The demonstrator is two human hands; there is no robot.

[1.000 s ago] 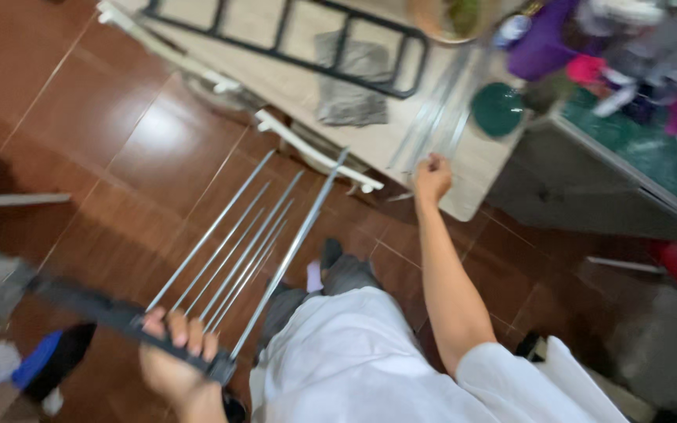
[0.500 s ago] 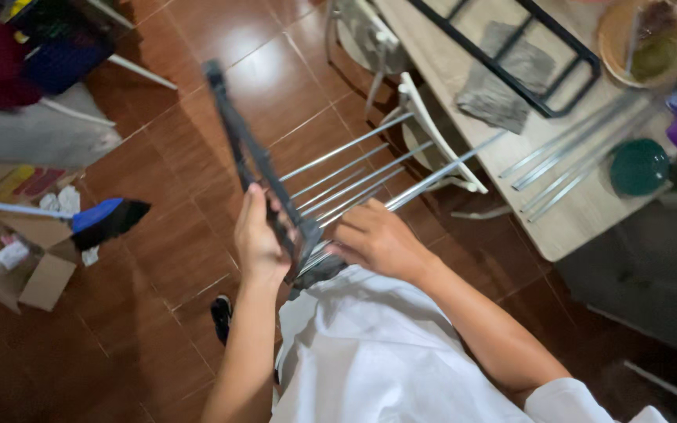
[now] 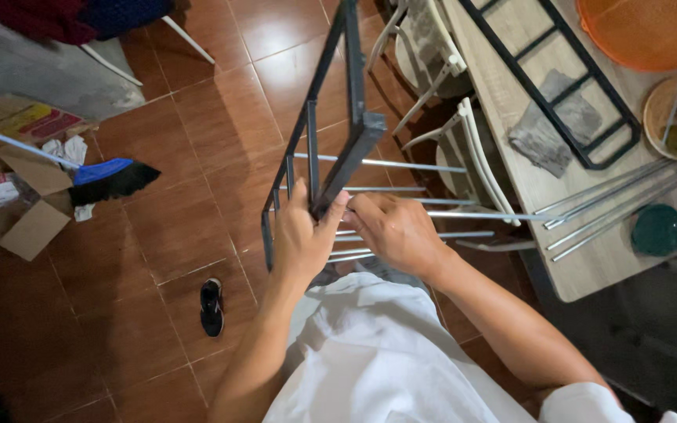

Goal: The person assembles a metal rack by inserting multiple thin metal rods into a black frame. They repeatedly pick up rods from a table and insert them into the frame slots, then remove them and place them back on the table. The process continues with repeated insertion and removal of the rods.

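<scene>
Left hand: the left hand (image 3: 301,235) was wrapped around the dark metal frame (image 3: 352,149), held above the floor before the torso
Right hand: the right hand (image 3: 396,233) pinched a silver rod (image 3: 401,165) end at the frame
Table: the wooden table (image 3: 581,270) bore loose rods (image 3: 613,205) and a second black frame (image 3: 558,78)
Floor: a blue broom (image 3: 107,178) lay near a cardboard box (image 3: 17,227)

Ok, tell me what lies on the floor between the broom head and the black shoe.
In the head view, only bare brown floor tile lies between the blue-and-black broom head and the black shoe.
</scene>
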